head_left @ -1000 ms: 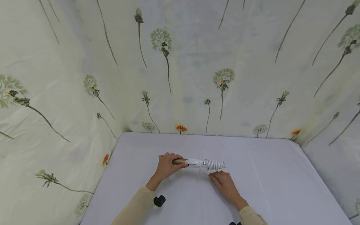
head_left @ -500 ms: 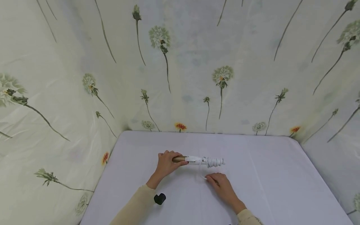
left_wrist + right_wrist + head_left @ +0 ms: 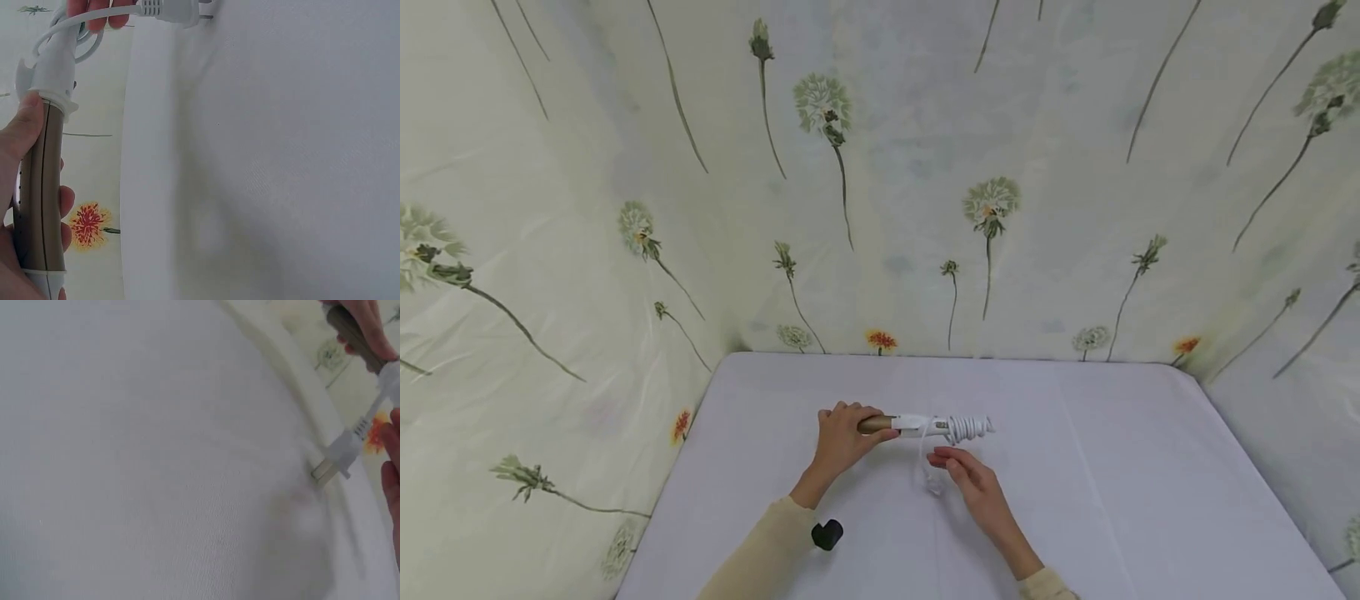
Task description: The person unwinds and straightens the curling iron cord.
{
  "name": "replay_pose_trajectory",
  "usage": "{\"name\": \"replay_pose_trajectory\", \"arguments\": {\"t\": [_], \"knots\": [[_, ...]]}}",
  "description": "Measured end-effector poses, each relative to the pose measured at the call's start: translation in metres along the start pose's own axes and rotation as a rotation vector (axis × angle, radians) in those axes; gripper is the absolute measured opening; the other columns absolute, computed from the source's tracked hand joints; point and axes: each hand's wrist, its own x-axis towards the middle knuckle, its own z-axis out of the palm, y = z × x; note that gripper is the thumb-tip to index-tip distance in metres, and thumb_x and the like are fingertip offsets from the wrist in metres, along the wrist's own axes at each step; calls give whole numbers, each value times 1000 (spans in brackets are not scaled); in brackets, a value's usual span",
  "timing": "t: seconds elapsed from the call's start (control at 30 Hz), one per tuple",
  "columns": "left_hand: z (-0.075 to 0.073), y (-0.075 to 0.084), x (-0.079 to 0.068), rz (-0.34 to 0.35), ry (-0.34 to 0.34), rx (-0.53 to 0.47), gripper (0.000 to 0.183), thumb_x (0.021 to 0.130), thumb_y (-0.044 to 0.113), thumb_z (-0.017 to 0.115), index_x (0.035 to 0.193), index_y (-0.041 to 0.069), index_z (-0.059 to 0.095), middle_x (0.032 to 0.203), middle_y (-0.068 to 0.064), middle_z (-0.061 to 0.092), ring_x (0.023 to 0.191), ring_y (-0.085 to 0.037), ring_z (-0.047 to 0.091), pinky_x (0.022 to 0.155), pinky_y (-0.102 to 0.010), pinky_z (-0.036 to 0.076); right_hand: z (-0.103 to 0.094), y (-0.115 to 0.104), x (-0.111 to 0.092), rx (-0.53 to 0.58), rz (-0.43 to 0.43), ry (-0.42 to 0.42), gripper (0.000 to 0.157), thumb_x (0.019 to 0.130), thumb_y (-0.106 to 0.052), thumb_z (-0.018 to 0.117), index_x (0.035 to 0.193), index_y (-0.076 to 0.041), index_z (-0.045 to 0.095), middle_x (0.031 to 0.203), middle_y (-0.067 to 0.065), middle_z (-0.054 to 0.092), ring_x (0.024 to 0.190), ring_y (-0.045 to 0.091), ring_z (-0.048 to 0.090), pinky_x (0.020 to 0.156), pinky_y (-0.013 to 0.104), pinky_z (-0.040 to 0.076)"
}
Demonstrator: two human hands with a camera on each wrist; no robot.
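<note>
My left hand (image 3: 842,440) grips the bronze handle (image 3: 42,194) of a white curling iron (image 3: 913,424), thumb on one side and fingers round the other. Its white cord (image 3: 970,427) is wound in several loops about the far part of the iron. A free length of cord hangs down and ends in a white two-pin plug (image 3: 344,450). Just to the right of this hanging cord is my right hand (image 3: 973,483), its fingers extended below the coil and not closed on anything. Whether its fingertips touch the cord is hard to tell.
A white-covered table (image 3: 1120,450) lies beneath both hands. Behind it and at the sides hangs flower-printed cloth (image 3: 895,167). A black object (image 3: 827,535) shows beside the left sleeve.
My right hand drew the cord's end down and left from the coil, then let it go. The plug now hangs free. My left hand keeps its hold with little movement.
</note>
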Motion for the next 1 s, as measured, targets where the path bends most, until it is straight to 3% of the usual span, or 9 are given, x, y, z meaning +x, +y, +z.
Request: {"name": "replay_pose_trajectory", "arguments": {"t": [0.2,0.3,0.47,0.53,0.73,0.83,1.0], "knots": [[3,0,0,-20,20,-8,44,69,63,69,96,29,73,84,8,70,75,-14,53,69,-32,24,20,-25,4,128,107,-43,37,100,-15,47,133,0,46,128,26,56,121,31,55,93,12,42],[5,0,-1,-15,18,-13,44,70,64,69,96,30,73,85,8,70,75,-14,53,69,-32,24,26,-40,3,124,109,-48,37,99,-12,49,133,1,44,124,27,59,117,37,56,91,15,45],[6,-1,0,-30,17,-9,44,69,64,69,96,30,73,84,8,69,75,-13,53,69,-32,24,27,-58,5,-39,92,60,33,95,-9,55,126,4,50,101,18,66,92,32,65,79,21,50],[6,-1,0,-39,19,-10,44,69,64,69,96,29,73,84,8,69,75,-13,52,69,-32,24,25,-61,6,-77,93,98,31,94,-9,57,122,5,52,95,14,64,82,23,66,74,22,50],[6,0,-2,-49,-7,-19,44,70,64,69,97,29,73,85,8,69,76,-13,52,70,-32,24,15,-39,9,-202,83,135,26,94,-25,60,113,-8,58,88,-1,62,74,4,56,65,21,47],[5,1,-2,-36,-9,-13,44,69,64,69,97,30,73,84,8,69,76,-14,52,70,-33,24,9,-40,11,-304,14,142,22,92,-25,63,107,-9,61,83,-9,61,70,3,54,60,20,45],[5,2,-1,-16,-2,-9,44,69,64,69,96,30,73,81,9,67,74,-14,51,70,-33,23,-3,-47,16,-443,-135,139,12,89,-14,67,100,-12,62,80,-9,63,67,0,54,58,19,46]]}}
